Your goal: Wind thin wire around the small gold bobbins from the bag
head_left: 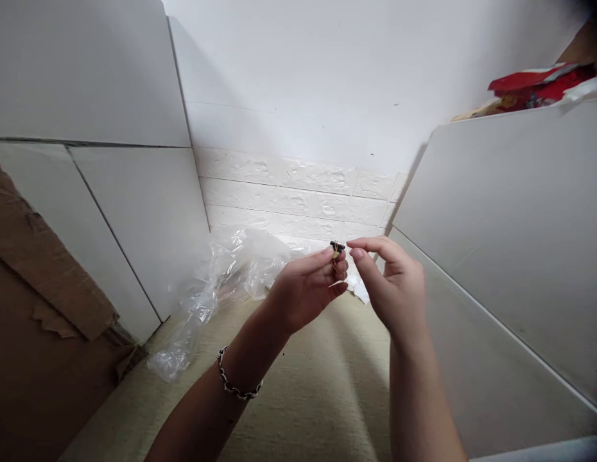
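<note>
My left hand point(308, 285) is closed, pinching a small black part with metal pins point(337, 246) between thumb and fingers. A pale yellowish section shows below the black top, and thin copper-coloured strands hang down by the fingers. Just to its right, my right hand point(399, 282) has its thumb and index finger held slightly apart, their tips close beside the part. No object shows between those two fingertips. Its other fingers are curled and mostly hidden behind. A chain bracelet point(235, 385) circles my left wrist.
Crumpled clear plastic point(231, 276) lies on the pale floor point(298, 398) behind my left hand. White panels rise at left point(129, 212) and right point(510, 212). Brown cardboard point(43, 308) stands at far left. A red packet point(534, 86) rests atop the right panel. A brick-patterned wall point(298, 192) is ahead.
</note>
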A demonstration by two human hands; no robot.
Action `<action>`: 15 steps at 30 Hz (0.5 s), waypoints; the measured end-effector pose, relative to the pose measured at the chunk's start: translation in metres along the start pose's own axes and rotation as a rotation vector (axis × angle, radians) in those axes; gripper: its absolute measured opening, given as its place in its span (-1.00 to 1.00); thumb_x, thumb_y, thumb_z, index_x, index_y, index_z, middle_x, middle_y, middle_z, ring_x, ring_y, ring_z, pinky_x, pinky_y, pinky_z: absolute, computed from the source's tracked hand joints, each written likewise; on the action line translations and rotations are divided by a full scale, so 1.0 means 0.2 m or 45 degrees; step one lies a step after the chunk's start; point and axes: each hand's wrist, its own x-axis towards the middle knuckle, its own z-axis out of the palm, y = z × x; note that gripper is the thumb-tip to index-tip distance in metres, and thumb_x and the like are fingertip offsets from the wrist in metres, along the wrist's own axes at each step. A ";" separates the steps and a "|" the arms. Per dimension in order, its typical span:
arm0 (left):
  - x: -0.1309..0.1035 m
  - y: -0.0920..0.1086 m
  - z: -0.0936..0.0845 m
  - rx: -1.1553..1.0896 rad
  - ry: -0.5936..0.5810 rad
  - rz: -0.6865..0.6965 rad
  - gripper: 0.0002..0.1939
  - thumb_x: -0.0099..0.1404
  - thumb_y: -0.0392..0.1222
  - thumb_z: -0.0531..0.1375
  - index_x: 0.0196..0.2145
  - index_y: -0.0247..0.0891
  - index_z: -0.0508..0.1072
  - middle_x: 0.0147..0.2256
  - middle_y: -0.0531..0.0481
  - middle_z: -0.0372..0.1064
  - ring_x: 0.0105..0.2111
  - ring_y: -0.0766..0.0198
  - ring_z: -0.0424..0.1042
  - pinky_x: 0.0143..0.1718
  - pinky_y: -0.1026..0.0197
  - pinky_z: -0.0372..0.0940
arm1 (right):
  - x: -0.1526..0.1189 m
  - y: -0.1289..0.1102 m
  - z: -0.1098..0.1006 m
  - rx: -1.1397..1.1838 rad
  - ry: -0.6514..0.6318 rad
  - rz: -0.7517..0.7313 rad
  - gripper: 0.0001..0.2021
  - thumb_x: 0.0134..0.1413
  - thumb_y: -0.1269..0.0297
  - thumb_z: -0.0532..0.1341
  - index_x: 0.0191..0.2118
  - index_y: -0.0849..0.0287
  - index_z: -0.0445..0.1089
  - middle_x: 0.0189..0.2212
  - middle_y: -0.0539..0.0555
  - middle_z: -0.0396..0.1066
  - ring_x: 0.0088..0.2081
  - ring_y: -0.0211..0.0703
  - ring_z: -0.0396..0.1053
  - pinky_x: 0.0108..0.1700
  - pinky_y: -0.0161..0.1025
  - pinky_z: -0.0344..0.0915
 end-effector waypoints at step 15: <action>0.01 0.00 0.00 0.012 -0.025 -0.042 -0.85 0.14 -0.21 0.13 -0.39 -0.37 0.40 -0.43 0.03 0.26 -0.40 0.44 0.26 -0.32 0.32 0.17 | 0.01 0.01 -0.01 0.103 -0.088 0.073 -0.92 -0.05 0.33 0.15 -0.44 0.11 0.40 -0.46 -0.04 0.43 -0.36 -0.25 0.35 -0.24 -0.20 0.22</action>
